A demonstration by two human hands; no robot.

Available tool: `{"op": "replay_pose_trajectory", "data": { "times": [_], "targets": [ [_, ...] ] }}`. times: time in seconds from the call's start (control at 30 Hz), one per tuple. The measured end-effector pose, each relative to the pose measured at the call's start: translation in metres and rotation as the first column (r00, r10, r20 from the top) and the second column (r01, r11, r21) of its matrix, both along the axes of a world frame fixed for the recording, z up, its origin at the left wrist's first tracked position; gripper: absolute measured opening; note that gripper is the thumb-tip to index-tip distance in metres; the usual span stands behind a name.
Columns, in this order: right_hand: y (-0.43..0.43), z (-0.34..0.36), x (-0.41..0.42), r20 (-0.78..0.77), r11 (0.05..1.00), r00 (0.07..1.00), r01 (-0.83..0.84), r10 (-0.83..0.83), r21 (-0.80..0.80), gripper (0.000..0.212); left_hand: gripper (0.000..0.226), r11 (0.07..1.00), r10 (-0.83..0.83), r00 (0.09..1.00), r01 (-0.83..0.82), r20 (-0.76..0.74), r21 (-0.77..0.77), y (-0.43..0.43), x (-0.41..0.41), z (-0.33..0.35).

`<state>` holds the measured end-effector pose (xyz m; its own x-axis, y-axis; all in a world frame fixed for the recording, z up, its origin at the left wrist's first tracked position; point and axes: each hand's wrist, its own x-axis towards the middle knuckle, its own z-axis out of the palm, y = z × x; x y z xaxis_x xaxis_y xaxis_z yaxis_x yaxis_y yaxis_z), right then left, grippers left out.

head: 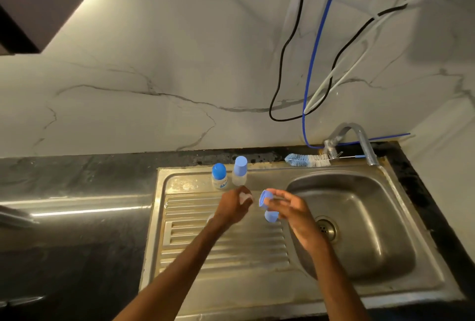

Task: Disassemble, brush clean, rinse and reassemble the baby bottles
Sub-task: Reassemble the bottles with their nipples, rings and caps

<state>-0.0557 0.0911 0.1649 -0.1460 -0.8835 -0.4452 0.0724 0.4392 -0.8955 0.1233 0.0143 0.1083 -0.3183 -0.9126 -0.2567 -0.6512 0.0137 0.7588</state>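
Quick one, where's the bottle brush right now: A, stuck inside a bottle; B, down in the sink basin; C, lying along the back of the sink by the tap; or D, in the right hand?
C: the bottle brush lies flat on the back rim of the sink, handle end beside the tap.

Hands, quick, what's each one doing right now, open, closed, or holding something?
Left hand: pinches a small translucent whitish piece, too blurred to identify.
Right hand: holds a round blue plastic cap at its fingertips.
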Motion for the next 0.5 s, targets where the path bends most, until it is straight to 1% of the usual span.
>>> {"op": "replay_pose_trajectory", "data": {
  "times": [0.03,0.07,0.1,0.13,0.17,0.2,0.27,0.33,0.4,0.5],
  "targets": [
    [0.005,0.004,-0.005,0.06,1.0,0.998,-0.003,0.003,0.012,0.031,0.018,0.996,0.069,0.996,-0.065,-0.062,0.069,-0.001,0.005,0.012],
    [0.01,0.007,-0.007,0.041,1.0,0.999,0.006,-0.006,0.006,0.028,0.022,0.989,0.121,0.987,-0.11,-0.105,0.102,-0.001,0.01,0.022],
    [0.014,0.007,-0.006,-0.119,1.0,0.993,0.026,-0.027,-0.007,0.025,0.026,0.988,0.143,0.982,-0.133,-0.127,0.084,0.0,0.016,0.033],
    [0.018,0.008,-0.004,-0.29,0.998,0.955,0.047,-0.056,-0.037,0.026,0.028,0.986,0.163,0.973,-0.154,-0.166,0.064,0.003,0.02,0.041],
    [0.022,0.007,0.001,-0.368,0.995,0.925,0.078,-0.093,-0.057,0.027,0.029,0.983,0.179,0.958,-0.166,-0.223,0.074,0.007,0.023,0.052],
    [0.025,0.01,0.007,-0.335,0.992,0.935,0.099,-0.12,-0.078,0.028,0.029,0.979,0.198,0.933,-0.173,-0.302,0.106,0.013,0.024,0.061],
    [0.03,0.018,0.019,-0.198,0.988,0.971,0.116,-0.134,-0.102,0.029,0.027,0.977,0.207,0.885,-0.164,-0.416,0.136,0.023,0.023,0.077],
    [0.034,0.028,0.025,-0.08,0.985,0.986,0.134,-0.143,-0.112,0.033,0.024,0.985,0.168,0.865,-0.134,-0.472,0.104,0.034,0.017,0.093],
    [0.041,0.037,0.028,-0.017,0.981,0.989,0.142,-0.146,-0.132,0.039,0.022,0.993,0.095,0.885,-0.119,-0.456,-0.023,0.042,0.012,0.104],
    [0.049,0.049,0.024,-0.002,0.975,0.986,0.162,-0.164,-0.154,0.036,0.013,0.968,0.022,0.916,-0.12,-0.402,-0.221,0.052,0.009,0.118]
  ]
}}
